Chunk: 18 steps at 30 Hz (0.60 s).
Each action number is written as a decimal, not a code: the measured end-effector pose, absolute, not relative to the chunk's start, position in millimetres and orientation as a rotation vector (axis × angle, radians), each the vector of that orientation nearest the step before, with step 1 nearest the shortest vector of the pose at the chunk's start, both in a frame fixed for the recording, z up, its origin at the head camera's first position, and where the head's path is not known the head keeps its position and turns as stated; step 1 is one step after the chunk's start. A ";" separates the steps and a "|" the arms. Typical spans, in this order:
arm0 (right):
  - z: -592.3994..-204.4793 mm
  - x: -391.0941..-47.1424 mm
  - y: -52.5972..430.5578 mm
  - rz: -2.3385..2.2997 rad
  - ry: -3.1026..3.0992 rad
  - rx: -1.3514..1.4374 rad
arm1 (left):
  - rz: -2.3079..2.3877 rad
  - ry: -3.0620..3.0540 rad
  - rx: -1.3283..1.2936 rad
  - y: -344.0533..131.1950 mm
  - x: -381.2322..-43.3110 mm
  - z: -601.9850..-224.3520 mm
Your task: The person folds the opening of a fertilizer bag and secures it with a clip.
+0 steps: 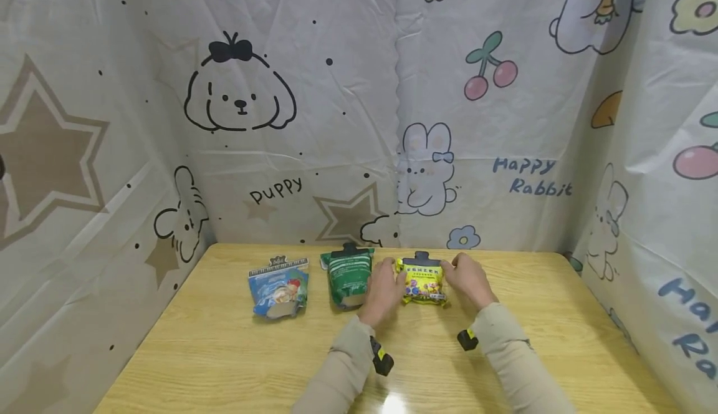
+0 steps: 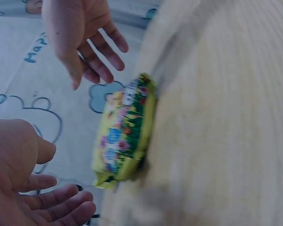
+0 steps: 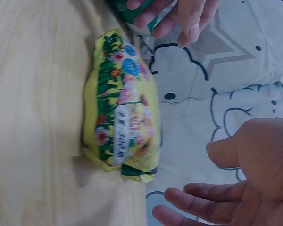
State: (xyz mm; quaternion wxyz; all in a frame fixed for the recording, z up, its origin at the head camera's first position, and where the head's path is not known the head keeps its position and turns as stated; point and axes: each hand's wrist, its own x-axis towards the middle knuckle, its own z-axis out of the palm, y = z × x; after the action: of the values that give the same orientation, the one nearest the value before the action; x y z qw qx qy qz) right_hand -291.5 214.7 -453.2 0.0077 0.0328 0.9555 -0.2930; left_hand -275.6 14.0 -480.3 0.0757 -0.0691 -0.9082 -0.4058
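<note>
A yellow flowered packet (image 1: 424,285) lies on the table with a black clip (image 1: 422,258) along its far edge. My left hand (image 1: 384,292) is at its left side and my right hand (image 1: 471,280) at its right. Both wrist views show the packet (image 2: 125,134) between two hands with spread, relaxed fingers, apart from it. Close to my left hand is a green packet (image 1: 349,280) topped by another black clip (image 1: 349,250). In the right wrist view, the yellow packet (image 3: 122,108) bulges, its clip out of sight.
At the left lies a blue packet (image 1: 280,290) with a patterned clip (image 1: 278,263) on its top edge. The wooden table (image 1: 235,364) ends at a printed cloth (image 1: 336,121) hanging behind and at both sides.
</note>
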 end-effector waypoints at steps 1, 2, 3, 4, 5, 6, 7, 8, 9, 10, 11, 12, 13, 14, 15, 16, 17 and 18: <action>-450.9 -292.4 214.6 -0.922 2.989 0.109 | -1.218 -2.715 -0.208 12.7 -275.9 -477.1; -448.2 -292.7 214.3 -0.932 2.988 0.117 | -1.218 -2.700 -0.207 11.3 -276.1 -473.8; -445.3 -292.7 214.0 -0.942 2.986 0.120 | -1.210 -2.688 -0.206 9.9 -276.4 -470.9; -442.2 -291.9 213.5 -0.945 2.991 0.118 | -1.196 -2.675 -0.206 8.6 -275.9 -467.4; -438.8 -290.8 212.9 -0.952 3.000 0.119 | -1.186 -2.663 -0.206 7.1 -274.9 -463.5; -435.4 -289.9 211.8 -0.957 3.012 0.121 | -1.185 -2.649 -0.203 5.2 -273.7 -459.6; -431.8 -288.9 210.6 -0.965 3.022 0.117 | -1.178 -2.633 -0.204 2.9 -272.3 -455.6; -427.7 -287.6 209.2 -0.973 3.033 0.110 | -1.165 -2.613 -0.205 0.6 -270.7 -451.5; -423.4 -286.5 207.6 -0.983 3.047 0.098 | -1.148 -2.596 -0.206 -1.8 -269.0 -447.1; -418.8 -285.3 205.6 -1.001 3.063 0.084 | -1.132 -2.573 -0.211 -4.1 -266.9 -442.3; -414.2 -284.2 203.6 -1.020 3.078 0.073 | -1.115 -2.551 -0.214 -6.5 -265.2 -438.0; -409.8 -282.8 201.3 -1.039 3.094 0.054 | -1.097 -2.526 -0.217 -8.8 -263.4 -433.8; -405.4 -281.1 198.9 -1.061 3.106 0.034 | -1.068 -2.501 -0.220 -11.0 -261.6 -430.0; -401.1 -278.9 195.9 -1.082 3.122 0.011 | -1.031 -2.479 -0.218 -12.9 -259.9 -426.4; -397.1 -276.5 192.8 -1.107 3.136 -0.014 | -0.999 -2.461 -0.218 -14.7 -258.0 -423.2; -393.4 -273.8 189.4 -1.128 3.149 -0.038 | -0.959 -2.448 -0.219 -16.4 -255.9 -420.5; -390.3 -270.8 185.8 -1.143 3.162 -0.063 | -0.927 -2.442 -0.212 -17.9 -253.7 -418.4; -387.3 -267.4 182.6 -1.155 3.174 -0.084 | -0.891 -2.442 -0.203 -18.8 -251.6 -416.8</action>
State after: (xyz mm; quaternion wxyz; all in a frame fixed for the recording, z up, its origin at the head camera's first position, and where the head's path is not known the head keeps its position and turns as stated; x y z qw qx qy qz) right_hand -267.4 182.6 -387.3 -0.1184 -0.0246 0.9328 -0.3395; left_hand -251.6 -18.8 -416.8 0.2640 -0.0750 -0.9033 -0.3296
